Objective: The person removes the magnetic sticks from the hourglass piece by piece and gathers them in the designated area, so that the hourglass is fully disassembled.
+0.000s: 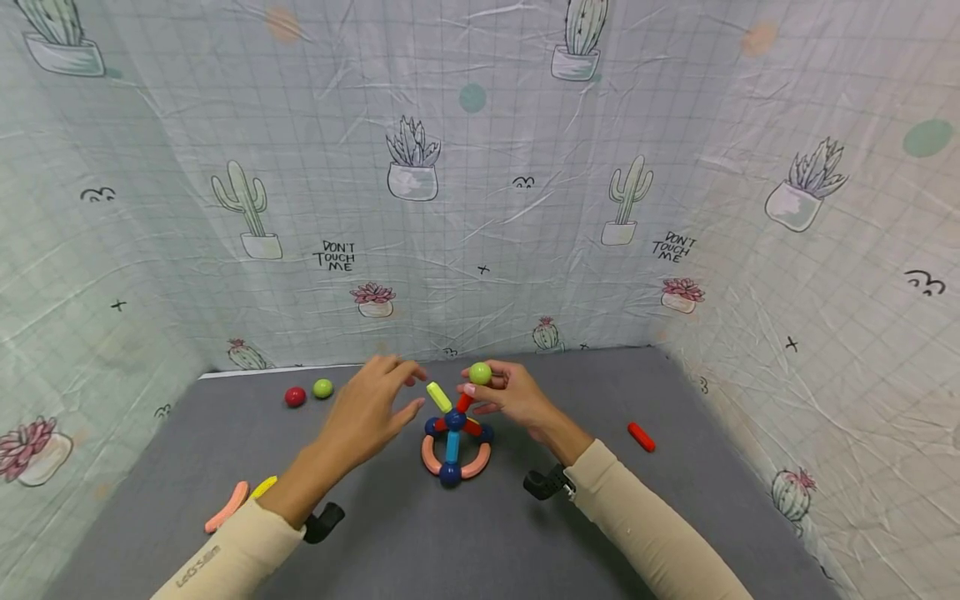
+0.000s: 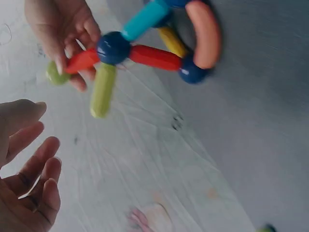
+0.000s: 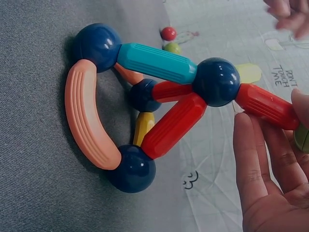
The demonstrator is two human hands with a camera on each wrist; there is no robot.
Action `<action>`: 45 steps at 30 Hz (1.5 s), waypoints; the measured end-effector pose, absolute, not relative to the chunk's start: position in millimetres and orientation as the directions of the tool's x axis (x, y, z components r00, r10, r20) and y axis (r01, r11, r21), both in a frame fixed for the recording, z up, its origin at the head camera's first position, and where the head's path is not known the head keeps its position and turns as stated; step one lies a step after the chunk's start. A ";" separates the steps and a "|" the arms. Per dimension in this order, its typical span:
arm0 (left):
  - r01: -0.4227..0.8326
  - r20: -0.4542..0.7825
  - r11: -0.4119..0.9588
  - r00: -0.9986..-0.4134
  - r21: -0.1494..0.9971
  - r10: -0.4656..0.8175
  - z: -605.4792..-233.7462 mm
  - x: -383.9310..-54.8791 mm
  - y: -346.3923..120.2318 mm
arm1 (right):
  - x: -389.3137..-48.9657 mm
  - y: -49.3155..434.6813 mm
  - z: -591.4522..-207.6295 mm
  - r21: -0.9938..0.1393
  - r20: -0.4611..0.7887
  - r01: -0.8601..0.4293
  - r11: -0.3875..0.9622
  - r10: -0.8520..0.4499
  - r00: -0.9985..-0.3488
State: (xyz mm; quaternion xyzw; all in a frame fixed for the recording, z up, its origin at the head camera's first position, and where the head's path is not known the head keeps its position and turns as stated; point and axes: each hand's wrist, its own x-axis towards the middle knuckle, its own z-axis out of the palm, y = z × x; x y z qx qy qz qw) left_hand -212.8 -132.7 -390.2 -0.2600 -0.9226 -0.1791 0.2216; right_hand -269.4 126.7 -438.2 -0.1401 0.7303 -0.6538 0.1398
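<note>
A toy frame of rods and navy balls stands on the grey surface, its top navy ball [image 1: 455,419] joined to a blue rod [image 1: 452,447] and several red rods. From that ball a yellow-green rod [image 2: 103,92] and a red rod [image 3: 268,106] stick out upward. My right hand [image 1: 517,398] pinches a green ball [image 1: 480,373] at the free end of this red rod, its fingers beside the rod. On the other side, my left hand [image 1: 372,408] hovers near the yellow-green rod with loosely bent fingers, touching nothing. Curved salmon rods [image 3: 89,113] form part of the base.
A red ball [image 1: 295,397] and another green ball [image 1: 322,388] lie at the back left. Nearer on the left are a curved salmon rod [image 1: 227,507] and a yellow rod [image 1: 264,487]. A loose red rod [image 1: 641,437] lies right. Patterned cloth [image 1: 480,225] hangs behind.
</note>
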 end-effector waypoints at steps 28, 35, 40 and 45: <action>0.738 0.465 0.669 -0.622 0.081 0.630 -390.6 -268.0 -66.7 | -269.8 124.1 -438.9 -0.996 0.007 -0.039 0.074 -0.389 -0.921; 0.739 0.503 0.672 -0.598 0.044 0.624 -393.1 -268.7 -67.0 | -271.0 124.0 -437.2 -0.997 0.002 -0.030 0.067 -0.388 -0.922; 0.726 0.529 0.688 -0.593 0.025 0.607 -396.5 -268.6 -68.7 | -271.2 124.7 -436.8 -0.996 -0.007 -0.026 0.081 -0.378 -0.926; 0.691 0.564 0.715 -0.634 0.108 0.529 -400.3 -265.4 -74.6 | -271.6 123.8 -438.9 -0.996 -0.014 -0.018 0.083 -0.368 -0.930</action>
